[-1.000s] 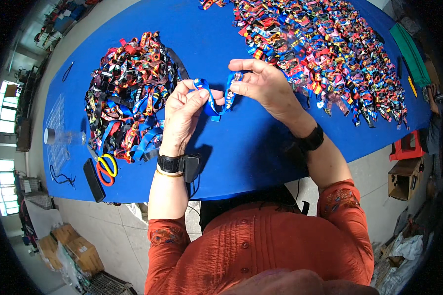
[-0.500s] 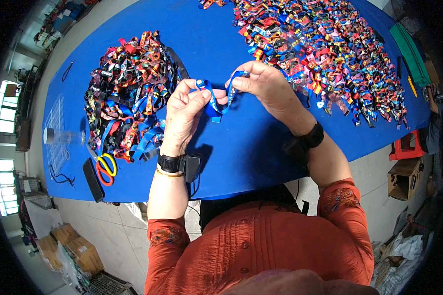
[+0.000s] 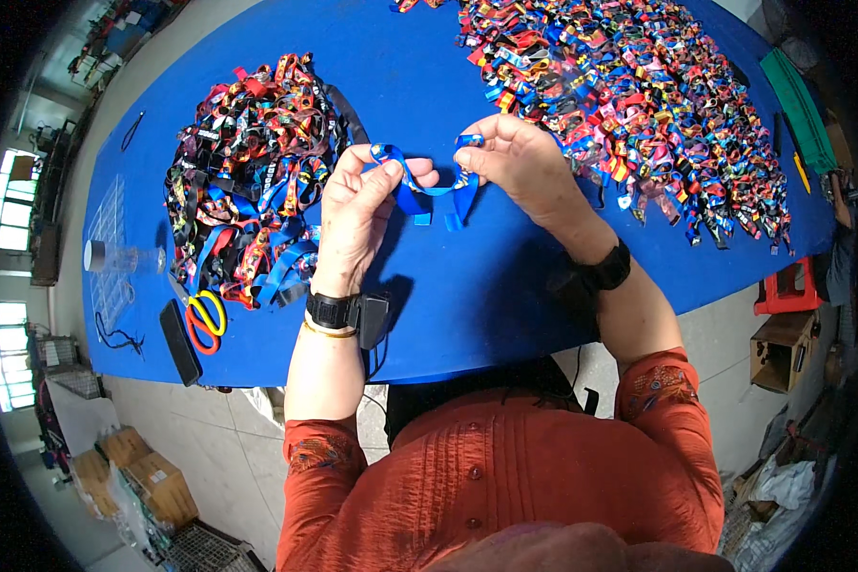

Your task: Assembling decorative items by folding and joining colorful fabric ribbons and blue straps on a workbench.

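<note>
A blue printed ribbon strap (image 3: 412,195) hangs between my two hands above the blue table. My left hand (image 3: 360,191) pinches one looped part of it between thumb and fingers. With thumb and forefinger, my right hand (image 3: 515,162) grips the other looped part, and two loose ends dangle below. Left of my left hand lies a tangled pile of black, red, orange and blue straps (image 3: 257,172). Beyond my right hand a wide spread of many short colourful looped straps (image 3: 629,105) covers the table's far right.
Scissors (image 3: 206,319) with red and yellow handles lie near the table's left front, beside a black flat case (image 3: 178,341). A clear jar (image 3: 129,258) rests on a wire grid (image 3: 108,229). A green box (image 3: 795,110) and yellow cutter (image 3: 802,172) sit at the far right.
My hands have drawn slightly apart, opening the blue strap wider. Its two ends, close together before, now hang separately.
</note>
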A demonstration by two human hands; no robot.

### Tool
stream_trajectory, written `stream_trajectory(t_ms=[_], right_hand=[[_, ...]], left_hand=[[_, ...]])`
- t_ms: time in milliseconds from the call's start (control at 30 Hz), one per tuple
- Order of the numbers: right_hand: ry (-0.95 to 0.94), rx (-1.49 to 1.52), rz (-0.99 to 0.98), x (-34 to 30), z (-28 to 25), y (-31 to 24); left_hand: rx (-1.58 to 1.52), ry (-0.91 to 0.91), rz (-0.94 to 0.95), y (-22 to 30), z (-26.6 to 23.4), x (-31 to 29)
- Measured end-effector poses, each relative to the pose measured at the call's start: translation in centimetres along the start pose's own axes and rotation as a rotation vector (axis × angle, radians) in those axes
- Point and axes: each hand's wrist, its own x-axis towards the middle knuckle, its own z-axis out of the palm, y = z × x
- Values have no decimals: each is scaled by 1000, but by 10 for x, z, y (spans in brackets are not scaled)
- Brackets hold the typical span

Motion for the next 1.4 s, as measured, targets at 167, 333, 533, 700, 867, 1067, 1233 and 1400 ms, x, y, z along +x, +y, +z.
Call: stream_trajectory(t_ms=[167,333,533,700,867,1067,1233,1400], right_hand=[[4,-67,31,-1,2,-1],[-13,-140,60,-1,3,2],[-14,-213,15,-1,2,8],[-33,-153,28,-4,7,0],[-69,-125,39,-6,9,-3],[-119,-80,63,-5,8,3],[-155,-25,59,-6,7,4],[-245,33,12,-8,6,1]], left_hand=[[-62,-1,-19,1,1,-1],[-122,-20,-49,1,-3,-2],[-137,-116,-58,1,1,-3],[2,-103,-101,1,6,-3],[-28,-127,-108,-2,3,-2],[35,-143,-100,-6,1,-1],[60,-132,-103,-5,2,-3],[102,-130,-129,-3,5,-4]])
